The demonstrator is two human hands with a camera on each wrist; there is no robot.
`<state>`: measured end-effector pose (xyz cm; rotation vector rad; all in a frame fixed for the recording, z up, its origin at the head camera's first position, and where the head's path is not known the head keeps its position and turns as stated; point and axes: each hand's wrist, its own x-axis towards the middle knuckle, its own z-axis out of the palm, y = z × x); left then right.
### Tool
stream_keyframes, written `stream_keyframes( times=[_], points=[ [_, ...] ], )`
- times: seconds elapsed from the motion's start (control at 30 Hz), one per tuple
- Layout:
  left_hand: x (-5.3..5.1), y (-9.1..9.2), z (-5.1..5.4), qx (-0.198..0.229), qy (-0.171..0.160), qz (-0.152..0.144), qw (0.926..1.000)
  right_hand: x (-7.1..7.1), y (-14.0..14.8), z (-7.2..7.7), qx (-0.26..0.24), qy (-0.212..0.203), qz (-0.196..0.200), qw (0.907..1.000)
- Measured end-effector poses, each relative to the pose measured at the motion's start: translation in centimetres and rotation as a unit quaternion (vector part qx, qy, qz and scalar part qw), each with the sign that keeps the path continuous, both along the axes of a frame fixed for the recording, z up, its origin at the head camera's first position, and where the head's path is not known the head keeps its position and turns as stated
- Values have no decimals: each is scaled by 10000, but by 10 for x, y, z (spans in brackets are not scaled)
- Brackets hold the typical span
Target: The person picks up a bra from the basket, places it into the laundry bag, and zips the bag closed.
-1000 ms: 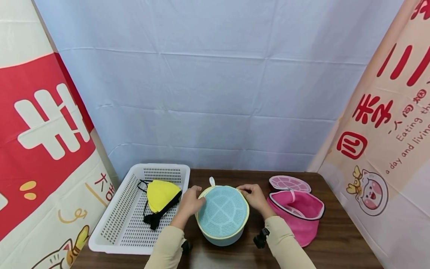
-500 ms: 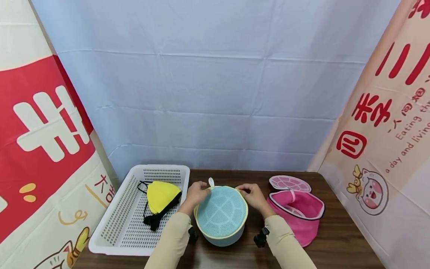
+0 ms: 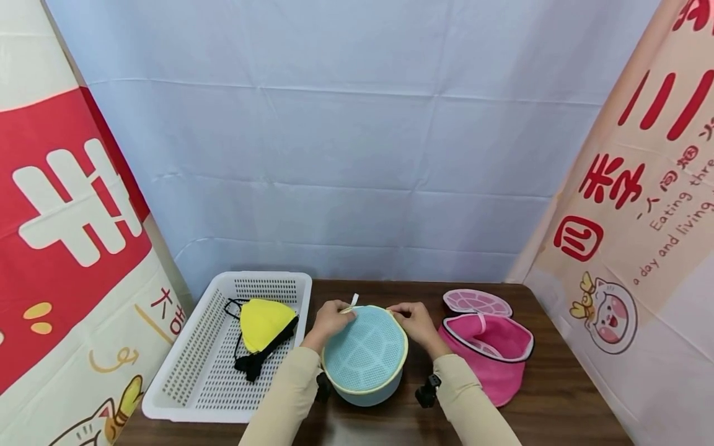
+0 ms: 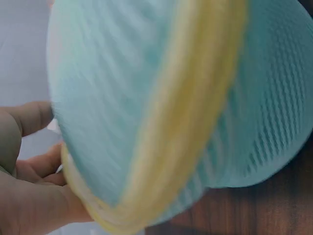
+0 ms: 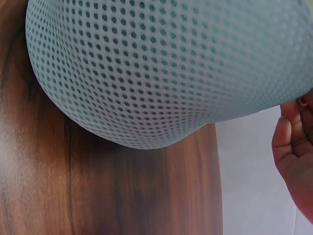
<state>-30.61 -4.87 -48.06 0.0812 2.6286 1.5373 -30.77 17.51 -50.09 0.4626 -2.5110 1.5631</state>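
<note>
The dark wood table (image 3: 574,396) carries the white perforated basket (image 3: 189,414) on the left and the pink laundry bag (image 3: 504,381), mouth gaping, on the right; neither is being handled. Between them, in the near middle, stands the light-blue mesh laundry bag (image 3: 365,350), its lid lying over the opening. The step in hand looks like working the yellow rim (image 4: 190,107), probably a zip; the next move would call for one hand steadying the far edge while the other draws along it. The yellow-and-black bra (image 3: 268,325) lies in the basket. The left hand (image 3: 333,319) pinches the rim at the far left, the right hand (image 3: 415,321) at the far right. Compared with a second ago, the left hand sits farther along the rim, beside the white loop (image 3: 354,300), which now leans right.
</note>
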Motion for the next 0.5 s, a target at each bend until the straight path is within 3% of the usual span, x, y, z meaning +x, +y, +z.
stream_keyframes(
  times=[0.2,0.5],
  points=[
    [-1,1,-2,6,383,424,9984,-6,0,-5,166,83,-157,9997],
    [2,3,-2,-145,226,344,9990,-9,2,-7,310,309,-207,9988]
  ],
)
